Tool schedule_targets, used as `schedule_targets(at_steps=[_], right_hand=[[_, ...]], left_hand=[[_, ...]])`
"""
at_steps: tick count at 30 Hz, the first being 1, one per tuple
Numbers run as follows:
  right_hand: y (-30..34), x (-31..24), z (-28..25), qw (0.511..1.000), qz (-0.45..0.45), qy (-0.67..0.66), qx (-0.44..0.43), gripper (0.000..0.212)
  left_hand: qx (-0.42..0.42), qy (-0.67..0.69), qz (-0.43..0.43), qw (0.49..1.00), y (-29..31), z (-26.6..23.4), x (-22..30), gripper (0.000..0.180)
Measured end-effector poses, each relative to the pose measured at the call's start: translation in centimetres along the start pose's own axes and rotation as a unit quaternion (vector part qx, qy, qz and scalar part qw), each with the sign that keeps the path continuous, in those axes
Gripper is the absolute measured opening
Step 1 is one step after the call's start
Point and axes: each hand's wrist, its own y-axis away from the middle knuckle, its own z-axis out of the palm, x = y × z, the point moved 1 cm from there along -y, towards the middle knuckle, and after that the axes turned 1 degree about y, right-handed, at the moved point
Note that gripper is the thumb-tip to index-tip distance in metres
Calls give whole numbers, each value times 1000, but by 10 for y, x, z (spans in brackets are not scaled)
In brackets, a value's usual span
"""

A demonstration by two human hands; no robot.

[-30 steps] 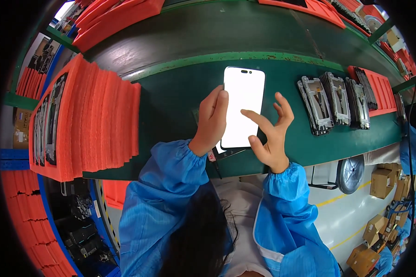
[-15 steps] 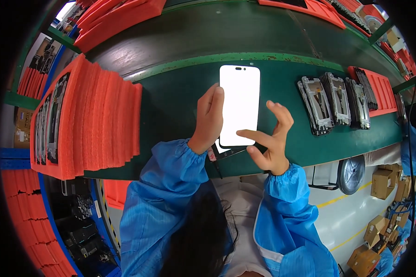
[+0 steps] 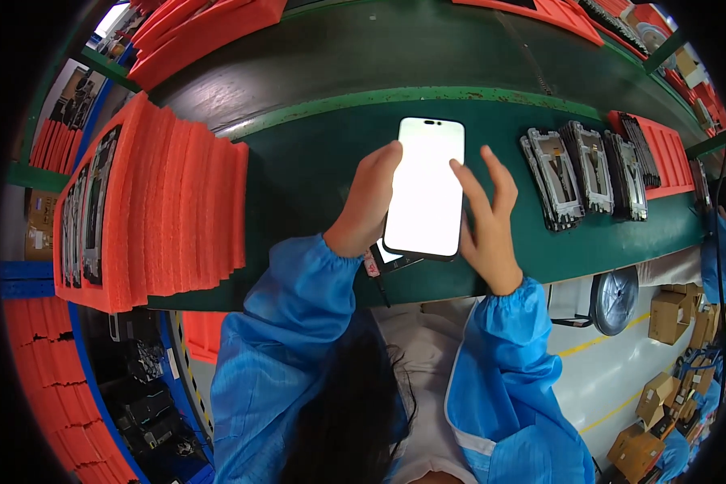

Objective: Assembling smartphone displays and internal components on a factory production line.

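Note:
A smartphone display (image 3: 426, 189), lit plain white with a dark pill-shaped cutout at its top, is held above the green table. My left hand (image 3: 369, 198) grips it along the left edge, thumb at the front; the fingers behind are hidden. At the right edge, the index fingertip of my right hand (image 3: 488, 218) is at the lit screen. The other visible fingers of that hand are spread, holding nothing. Partly covered by the display's lower end is a dark device (image 3: 399, 264) with a small bright area. A dark cable or thin rod lies beside it.
A tall stack of red foam trays (image 3: 181, 210) stands at the left, phone parts in its outermost tray. Several piles of phone frames (image 3: 552, 177) sit at the right, by another red tray (image 3: 669, 161). Beyond the green table (image 3: 298, 161) runs a dark belt-like surface (image 3: 363, 56).
The display has shifted slightly right and tilted. My right index finger has gone from the lower screen up to its right edge, and the right hand has turned more upright.

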Motion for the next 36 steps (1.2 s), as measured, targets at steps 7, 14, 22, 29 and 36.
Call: schedule_targets(at_steps=[7,14,22,29,36], right_hand=[[17,-3,-8,957,197,-212,-29,94],[29,-31,11,976,176,-93,-92,99],[17,-11,-2,944,237,-217,73,89],[-23,19,-15,994,27,-75,-70,47],[-21,25,-2,956,206,-203,-39,18]], left_hand=[[-33,18,-95,995,-26,11,28,44],[-39,19,-99,994,-35,2,14,43],[-47,9,-177,983,-26,4,16,42],[-212,121,-269,932,-22,-15,16,38],[-132,-290,-67,946,-16,-12,38,20]])
